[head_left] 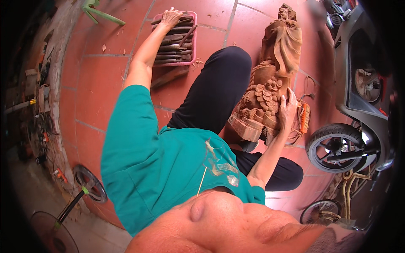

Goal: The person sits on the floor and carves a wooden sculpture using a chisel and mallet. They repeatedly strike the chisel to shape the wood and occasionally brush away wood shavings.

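Note:
A carved brown wooden statue point(274, 71) lies tilted on the red tile floor, resting against my knee. My right hand point(287, 109) lies flat on its lower side near the base, fingers spread over the carving. My left arm stretches far out to a pink tray point(193, 40) filled with several dark carving chisels point(175, 46). My left hand point(171, 17) rests on the chisels at the tray's far end; whether it grips one I cannot tell.
A grey scooter point(363, 97) with its black wheel point(333, 146) stands close on the right. An orange power tool point(304, 118) lies behind the statue. Tools and cables point(40, 105) crowd the left wall. A fan base point(90, 183) sits lower left.

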A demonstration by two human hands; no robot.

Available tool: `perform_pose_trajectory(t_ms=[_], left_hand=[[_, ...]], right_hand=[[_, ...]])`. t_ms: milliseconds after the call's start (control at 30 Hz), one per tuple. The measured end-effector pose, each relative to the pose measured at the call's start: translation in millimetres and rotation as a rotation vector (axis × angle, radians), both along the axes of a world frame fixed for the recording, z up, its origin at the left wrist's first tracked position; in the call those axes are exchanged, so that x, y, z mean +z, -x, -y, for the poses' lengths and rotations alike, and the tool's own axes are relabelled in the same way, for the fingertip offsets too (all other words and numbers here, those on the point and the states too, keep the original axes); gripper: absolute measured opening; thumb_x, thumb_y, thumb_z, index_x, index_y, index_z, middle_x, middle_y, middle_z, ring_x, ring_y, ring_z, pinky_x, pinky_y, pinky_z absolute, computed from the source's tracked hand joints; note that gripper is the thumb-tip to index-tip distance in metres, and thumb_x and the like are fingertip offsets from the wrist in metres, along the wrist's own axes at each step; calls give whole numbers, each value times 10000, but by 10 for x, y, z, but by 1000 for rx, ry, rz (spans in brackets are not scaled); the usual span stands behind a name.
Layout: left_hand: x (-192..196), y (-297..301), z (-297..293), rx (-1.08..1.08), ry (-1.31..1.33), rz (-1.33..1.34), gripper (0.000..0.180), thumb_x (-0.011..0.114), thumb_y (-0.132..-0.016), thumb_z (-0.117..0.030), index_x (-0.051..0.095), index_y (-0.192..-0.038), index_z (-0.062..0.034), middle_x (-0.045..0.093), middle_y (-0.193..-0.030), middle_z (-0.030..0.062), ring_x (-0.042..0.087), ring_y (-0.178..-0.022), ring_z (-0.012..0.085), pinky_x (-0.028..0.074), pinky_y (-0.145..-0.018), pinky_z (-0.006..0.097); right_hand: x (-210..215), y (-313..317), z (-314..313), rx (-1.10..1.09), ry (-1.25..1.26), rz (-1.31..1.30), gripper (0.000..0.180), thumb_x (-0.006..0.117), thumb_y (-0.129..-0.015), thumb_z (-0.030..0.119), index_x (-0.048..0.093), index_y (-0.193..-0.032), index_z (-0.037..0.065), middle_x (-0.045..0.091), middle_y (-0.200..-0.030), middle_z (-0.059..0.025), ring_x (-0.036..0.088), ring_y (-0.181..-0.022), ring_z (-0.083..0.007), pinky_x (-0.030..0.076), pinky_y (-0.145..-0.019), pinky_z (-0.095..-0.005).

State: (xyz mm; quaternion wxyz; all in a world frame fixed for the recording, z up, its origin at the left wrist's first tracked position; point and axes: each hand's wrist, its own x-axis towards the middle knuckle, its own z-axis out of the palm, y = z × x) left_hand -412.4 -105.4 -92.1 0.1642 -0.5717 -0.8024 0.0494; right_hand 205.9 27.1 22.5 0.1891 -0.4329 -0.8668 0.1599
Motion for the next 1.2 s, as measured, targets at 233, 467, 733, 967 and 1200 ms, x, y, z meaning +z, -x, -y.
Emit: perform_pose_trajectory(t_ms=[233, 467, 733, 967, 1200], left_hand=[[-332, 53, 48, 81, -81, 197, 211, 488, -917, -128, 668, -1027, -125, 678, -1019, 133, 688, -941, 350, 561, -786, 487], [-129, 347, 4, 56, -65, 98, 239, 479, -923, -103, 671, -1059, -140, 682, -981, 130, 701, -883, 343, 574, -734, 468], [-405, 247, 3, 137, -274, 389, 169, 553, -912, -172, 672, -1005, -97, 685, -1012, 169, 686, -905, 367, 555, -775, 492], [-847, -320, 191, 59, -10, 151, 139, 563, -861, -149, 678, -927, -109, 672, -1033, 88, 614, -1074, 274, 512, -815, 424], [-921, -403, 138, 77, -52, 27, 142, 549, -871, -141, 634, -978, -101, 647, -982, 110, 601, -1030, 278, 468, -808, 429]], right_hand=[[14, 8, -9, -4, -20, 54, 429, 608, -932, 159, 537, -1341, 52, 568, -1314, -159, 503, -1240, -322, 348, -1073, -425], [22, 30, -8, -1, -32, 58, 418, 601, -943, 161, 536, -1340, 45, 567, -1312, -165, 503, -1235, -329, 350, -1060, -429], [44, 55, -4, 5, -27, 83, 419, 596, -943, 158, 533, -1339, 34, 563, -1320, -167, 502, -1238, -329, 353, -1061, -430], [87, 54, 3, 15, -8, 94, 419, 574, -949, 164, 523, -1334, 8, 561, -1323, -175, 500, -1238, -336, 344, -1067, -428], [67, 56, 4, 27, 25, 34, 408, 577, -939, 130, 527, -1320, -6, 571, -1305, -180, 508, -1216, -346, 350, -1062, -438]])
